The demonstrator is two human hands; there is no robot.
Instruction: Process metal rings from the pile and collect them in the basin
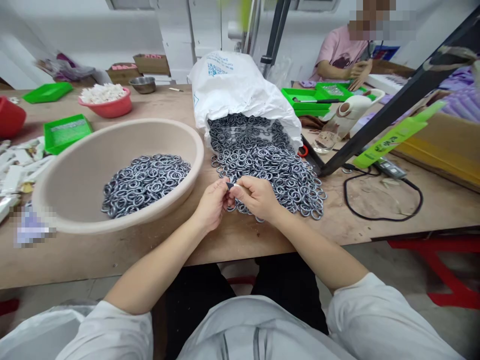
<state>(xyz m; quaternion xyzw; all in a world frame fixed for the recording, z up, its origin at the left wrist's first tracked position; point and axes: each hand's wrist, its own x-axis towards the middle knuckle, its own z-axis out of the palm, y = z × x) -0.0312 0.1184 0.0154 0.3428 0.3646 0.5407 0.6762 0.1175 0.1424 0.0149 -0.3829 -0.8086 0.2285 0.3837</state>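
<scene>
My left hand point(213, 204) and my right hand point(258, 197) meet at the table's front, fingers pinched together. Between their fingertips shows a small dark piece point(230, 185), too small to name; it may be part of a ring. Right behind my hands, a heap of grey metallic-looking rings point(277, 170) spills from the mouth of a white woven sack point(232, 92) lying on its side. Left of my hands stands a big beige basin point(71, 185), with a pile of similar rings point(148, 182) in it.
A red bowl of white pieces point(105, 100), green trays point(67, 132) and white parts point(22, 167) lie left. At right, a dark slanted bar point(375, 105) rises beside a black cable point(382, 217) and a jug point(354, 115). A co-worker point(337, 55) sits across the table.
</scene>
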